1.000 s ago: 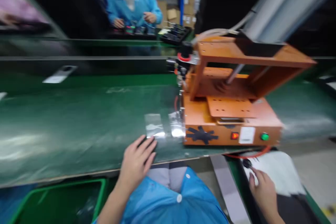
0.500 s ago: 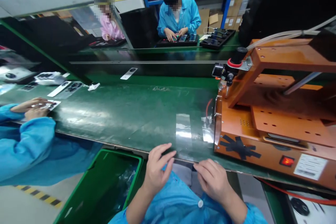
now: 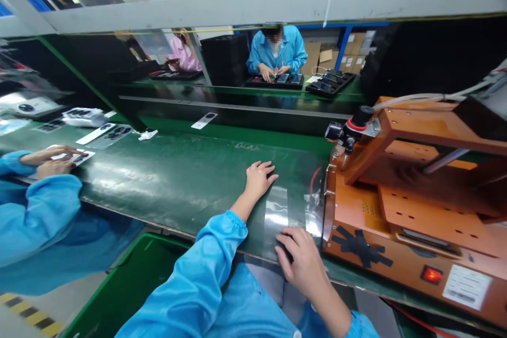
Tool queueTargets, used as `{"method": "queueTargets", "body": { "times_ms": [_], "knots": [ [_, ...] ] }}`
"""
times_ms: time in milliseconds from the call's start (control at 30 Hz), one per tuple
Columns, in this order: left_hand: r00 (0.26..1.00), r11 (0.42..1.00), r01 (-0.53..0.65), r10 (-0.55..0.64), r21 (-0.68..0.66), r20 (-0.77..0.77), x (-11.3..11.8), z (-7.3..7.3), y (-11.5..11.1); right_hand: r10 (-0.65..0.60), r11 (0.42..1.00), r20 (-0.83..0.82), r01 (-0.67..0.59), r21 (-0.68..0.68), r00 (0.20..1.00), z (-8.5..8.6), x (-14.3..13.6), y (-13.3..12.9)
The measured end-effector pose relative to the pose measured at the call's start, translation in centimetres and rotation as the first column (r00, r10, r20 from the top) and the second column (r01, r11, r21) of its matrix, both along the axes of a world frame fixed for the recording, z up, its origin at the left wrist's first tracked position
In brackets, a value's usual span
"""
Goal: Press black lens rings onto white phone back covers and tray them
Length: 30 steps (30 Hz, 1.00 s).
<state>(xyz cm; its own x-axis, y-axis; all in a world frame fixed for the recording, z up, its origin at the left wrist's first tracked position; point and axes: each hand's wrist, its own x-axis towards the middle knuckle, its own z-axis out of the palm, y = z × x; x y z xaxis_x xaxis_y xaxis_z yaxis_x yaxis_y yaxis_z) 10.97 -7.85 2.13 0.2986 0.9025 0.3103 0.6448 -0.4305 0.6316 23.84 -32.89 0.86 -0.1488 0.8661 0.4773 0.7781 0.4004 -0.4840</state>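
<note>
My left hand [image 3: 259,178] is stretched out over the green work surface [image 3: 178,174], fingers apart and holding nothing. Just below and right of it lies a clear plastic strip [image 3: 276,210], shiny under the lamps. At the strip's near end, by the bench edge, my right hand [image 3: 301,256] is bent with thumb and fingers apart, nothing visible in it. Whether its fingertips touch the strip I cannot tell. Another clear film piece [image 3: 313,216] lies beside the orange machine [image 3: 368,206], to the right of both hands.
The orange press-like machine, with a lit red switch [image 3: 431,274], fills the right side. A white card with a dark circle [image 3: 204,120] lies at the back. On the left a co-worker's hands [image 3: 55,161] handle a small part. A green bin [image 3: 130,285] stands below the bench.
My left hand has reached forward from the bench edge onto the surface. My right hand has moved slightly up and left, to the near end of the strip. The view has tilted up.
</note>
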Motion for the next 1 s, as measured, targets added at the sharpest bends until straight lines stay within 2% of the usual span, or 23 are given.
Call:
{"method": "queueTargets", "body": {
  "times_ms": [100, 233, 300, 400, 500, 567, 633, 800, 1000],
  "knots": [
    [0.999, 0.999, 0.003, -0.001, -0.037, 0.042, 0.2, -0.5, 0.1, 0.011, 1.0, -0.1, -0.013, -0.021, 0.995, 0.1, 0.3, 0.2],
    [0.987, 0.995, 0.039, -0.024, -0.087, 0.16, -0.4, 0.2, -1.6, -0.001, 1.0, -0.08, -0.001, -0.027, 0.997, -0.1, 0.3, 0.5],
    [0.971, 0.99, 0.071, -0.04, -0.124, 0.237, -1.0, 0.9, -4.0, 0.011, 1.0, -0.118, -0.01, 0.007, 0.993, 0.0, 0.4, 0.4],
    [0.941, 0.974, 0.136, -0.071, -0.178, 0.33, -2.2, 1.6, -9.5, 0.014, 0.995, -0.252, 0.011, 0.098, 0.968, 0.7, 0.3, 0.0],
    [0.918, 0.945, 0.232, -0.133, -0.232, 0.374, -3.7, 1.5, -14.2, -0.078, 0.976, -0.322, 0.138, 0.168, 0.943, 1.7, -0.1, 0.2],
    [0.902, 0.924, 0.283, -0.166, -0.256, 0.398, -4.3, 1.1, -15.8, -0.161, 0.962, -0.292, 0.216, 0.169, 0.943, 2.0, -0.5, 1.1],
    [0.893, 0.919, 0.291, -0.162, -0.265, 0.419, -4.5, 0.3, -16.2, -0.193, 0.961, -0.27, 0.238, 0.142, 0.943, 1.7, -0.8, 2.2],
    [0.892, 0.945, 0.2, -0.066, -0.26, 0.448, -4.6, -1.1, -16.0, -0.165, 0.978, -0.357, 0.2, 0.064, 0.919, 0.4, -1.0, 3.5],
    [0.902, 0.952, 0.172, -0.048, -0.254, 0.43, -4.8, -0.9, -16.2, -0.12, 0.986, -0.345, 0.153, 0.07, 0.931, 0.9, -1.0, 3.0]
  ]
}}
